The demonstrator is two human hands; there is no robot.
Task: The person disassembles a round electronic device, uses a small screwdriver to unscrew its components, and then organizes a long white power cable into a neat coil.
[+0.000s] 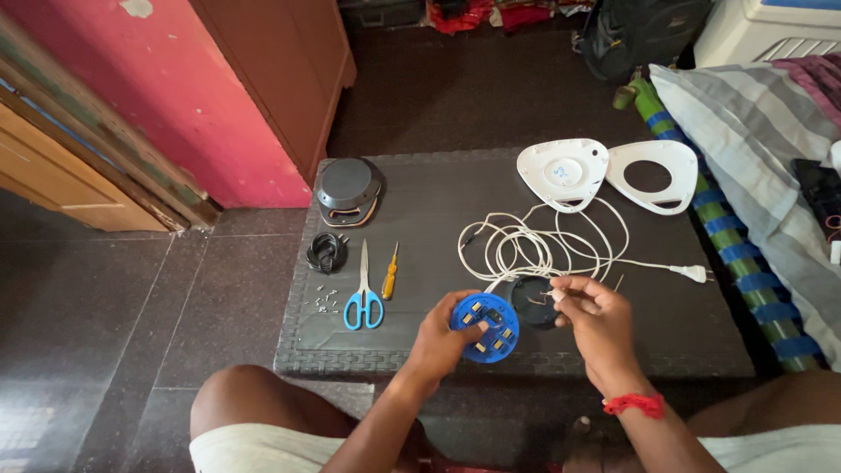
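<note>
A: Since the dark woven table (420,201) takes up most of the view, what sits on it?

B: At the far edge, two white rounded-triangle shells: a closed one (562,172) and, just beside it, a ring-shaped one (655,175) with a hole through it. At the far left corner lies a dark round cover (348,188). A loose white cord (534,245) is tangled mid-table and runs right to a white plug (695,273).

A: And the hands?

B: The left hand (438,337) is closed around the edge of a blue disc (487,326) with small metal contacts, near the front edge of the table. The right hand (589,315) has its fingers pinched on thin wires beside a black round part (533,300), which touches the disc.

A: Smaller things?

B: Left of the disc lie blue-handled scissors (363,293), a yellow-handled screwdriver (390,276) just beside them, a black coiled cable (326,251), and a scatter of tiny screws (326,300). A red thread band (635,404) circles the right wrist
</note>
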